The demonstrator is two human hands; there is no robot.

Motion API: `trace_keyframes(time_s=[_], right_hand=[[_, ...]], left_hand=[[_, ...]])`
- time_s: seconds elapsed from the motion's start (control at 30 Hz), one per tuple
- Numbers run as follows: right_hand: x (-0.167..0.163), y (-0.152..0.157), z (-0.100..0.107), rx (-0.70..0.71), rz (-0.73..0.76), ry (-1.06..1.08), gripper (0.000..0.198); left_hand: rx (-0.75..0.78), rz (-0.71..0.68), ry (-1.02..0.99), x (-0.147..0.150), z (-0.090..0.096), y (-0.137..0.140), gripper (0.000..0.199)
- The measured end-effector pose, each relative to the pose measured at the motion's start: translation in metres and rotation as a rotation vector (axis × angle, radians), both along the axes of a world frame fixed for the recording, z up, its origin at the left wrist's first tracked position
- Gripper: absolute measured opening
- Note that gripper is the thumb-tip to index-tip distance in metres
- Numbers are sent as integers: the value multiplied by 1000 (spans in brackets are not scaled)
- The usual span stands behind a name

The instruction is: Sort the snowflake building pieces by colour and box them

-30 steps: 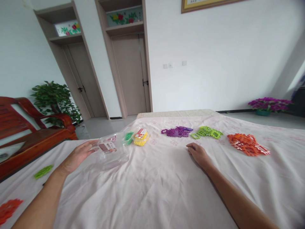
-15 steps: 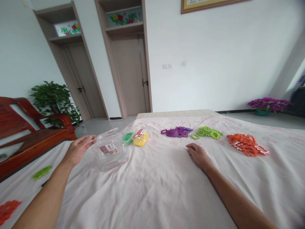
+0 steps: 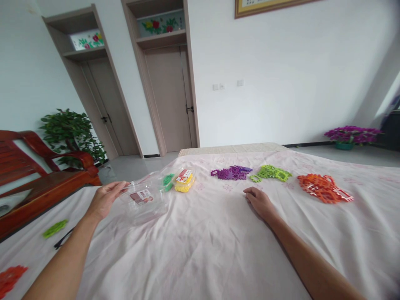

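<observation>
My left hand [image 3: 108, 200] pinches the left edge of a clear plastic box [image 3: 159, 208] with a red-and-white label [image 3: 141, 196]. I see nothing inside the box. Its transparent walls make lid and body hard to tell apart. Just beyond it are a clear box of green pieces [image 3: 168, 182] and another of yellow pieces [image 3: 184, 186]. My right hand [image 3: 258, 200] rests on the cloth, fingers curled together with nothing visible in them. Nearest to it lie a purple pile [image 3: 231, 173] and a lime-green pile [image 3: 273, 173] of flat plastic pieces.
A pale wrinkled cloth [image 3: 215, 241] covers the surface. Orange pieces [image 3: 323, 188] lie at the right. At the left are green pieces [image 3: 55, 228], red-orange pieces [image 3: 11, 279] and a dark thin object [image 3: 64, 238] partly behind my forearm. A wooden bench [image 3: 46, 179] stands beyond the left edge.
A raised clear flap at the back of the box has gone down, and my left fingers have shifted slightly right and lower. My right hand stays put.
</observation>
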State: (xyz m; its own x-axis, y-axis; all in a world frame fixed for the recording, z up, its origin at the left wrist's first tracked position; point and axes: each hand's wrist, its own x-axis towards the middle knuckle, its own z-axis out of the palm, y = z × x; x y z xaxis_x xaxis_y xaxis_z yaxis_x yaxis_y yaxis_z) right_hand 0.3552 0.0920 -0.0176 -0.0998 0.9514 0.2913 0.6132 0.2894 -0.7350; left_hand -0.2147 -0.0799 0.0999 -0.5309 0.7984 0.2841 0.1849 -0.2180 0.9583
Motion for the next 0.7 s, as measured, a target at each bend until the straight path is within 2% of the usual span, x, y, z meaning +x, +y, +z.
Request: trace_keyframes(time_s=[0.23,0.4,0.57,0.7], right_hand=[[-1,-3,1,10,1,33,29],[0,-2,0,11,19,34,29],[2,2,-4,21,20,26,28],[2,0,-3,18,25,44,27]], left_hand=[[52,-2,53,1,-2,2,36],[144,26,-37,0,4,6,33],[338,60,-72,12,29,13,25],[427,-37,61,54,60,9,18]])
